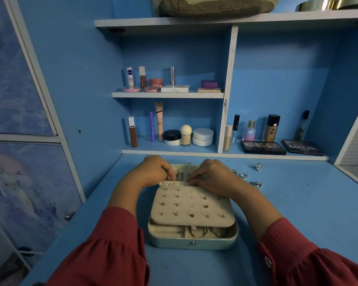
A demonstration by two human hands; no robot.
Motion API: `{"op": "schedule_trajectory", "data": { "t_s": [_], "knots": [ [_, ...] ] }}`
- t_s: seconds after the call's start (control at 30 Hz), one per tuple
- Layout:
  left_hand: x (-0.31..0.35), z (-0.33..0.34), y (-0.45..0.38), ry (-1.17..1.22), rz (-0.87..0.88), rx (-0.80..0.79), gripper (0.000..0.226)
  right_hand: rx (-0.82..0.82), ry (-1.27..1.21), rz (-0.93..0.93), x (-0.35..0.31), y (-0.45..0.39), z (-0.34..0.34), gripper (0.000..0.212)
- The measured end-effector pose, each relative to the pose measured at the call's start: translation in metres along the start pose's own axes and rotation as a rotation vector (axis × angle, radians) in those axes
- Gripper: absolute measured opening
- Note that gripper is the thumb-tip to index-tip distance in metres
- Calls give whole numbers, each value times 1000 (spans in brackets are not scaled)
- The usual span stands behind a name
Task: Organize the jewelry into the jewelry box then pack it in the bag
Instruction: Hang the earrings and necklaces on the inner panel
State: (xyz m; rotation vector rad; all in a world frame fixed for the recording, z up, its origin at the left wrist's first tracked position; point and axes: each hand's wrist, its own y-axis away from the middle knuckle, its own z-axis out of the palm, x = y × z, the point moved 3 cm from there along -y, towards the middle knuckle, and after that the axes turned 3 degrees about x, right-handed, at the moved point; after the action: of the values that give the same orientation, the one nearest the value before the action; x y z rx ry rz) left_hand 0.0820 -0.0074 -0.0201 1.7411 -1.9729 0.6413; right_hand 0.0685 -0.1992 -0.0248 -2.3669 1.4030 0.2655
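Observation:
A pale green jewelry box [192,243] lies open on the blue desk. A cream earring panel [191,205] studded with several earring posts lies over its base. Hoop earrings [205,232] show in the front compartment under the panel. My left hand [155,170] and my right hand [213,175] meet at the panel's far edge, fingertips pinching the gathered cream pocket [171,183] in front of the lid. What the fingers hold is too small to tell. Several rings [243,175] lie loose on the desk to the right of the box. A brownish bag [215,7] rests on the top shelf.
Cosmetics fill the shelves behind: bottles, jars [203,137] and two eyeshadow palettes [262,147] at the desk's back edge. A cabinet door with a knob [69,215] stands at the left. Bare desk lies in front of and to the right of the box.

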Motion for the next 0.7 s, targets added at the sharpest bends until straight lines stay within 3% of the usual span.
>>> {"op": "schedule_trajectory", "data": {
  "t_s": [0.2, 0.43, 0.7],
  "knots": [
    [-3, -1, -2, -59, 4, 52, 58, 0, 19, -17, -5, 0, -2, 25],
    [-2, 3, -3, -196, -37, 19, 52, -178, 106, 19, -18, -2, 3, 39],
    [5, -2, 3, -159, -37, 47, 47, -126, 9, 51, -15, -4, 2, 38]
  ]
}}
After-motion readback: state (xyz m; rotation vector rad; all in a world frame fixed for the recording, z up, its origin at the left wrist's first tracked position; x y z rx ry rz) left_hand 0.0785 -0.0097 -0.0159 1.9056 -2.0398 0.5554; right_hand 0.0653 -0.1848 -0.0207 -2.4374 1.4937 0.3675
